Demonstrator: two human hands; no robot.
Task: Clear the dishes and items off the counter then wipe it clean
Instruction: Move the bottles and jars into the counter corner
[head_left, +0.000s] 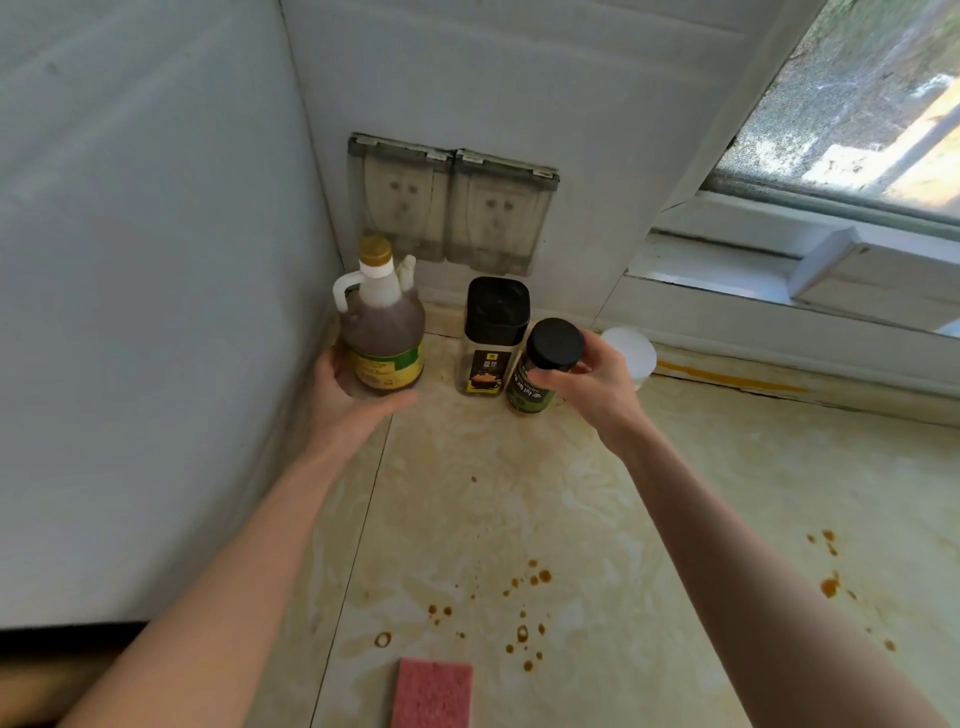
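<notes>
My left hand (347, 400) grips the base of a brown sauce bottle (382, 332) with a gold cap and white handle, close to the corner of the wall. My right hand (597, 387) holds a green-labelled jar (537, 371) with a round black lid, tilted toward me. Between them a clear square jar (491, 338) with a black lid stands on the beige counter (493, 493). Behind my right hand a white lidded container (631, 353) is partly hidden. A pink sponge (432, 693) lies at the counter's near edge.
Brown sauce drops (524, 623) spot the counter in the middle, and more brown drops (830, 584) at the right. Two covered wall sockets (452, 202) sit above the jars. A window sill (779, 275) runs along the right, a grey wall (145, 312) on the left.
</notes>
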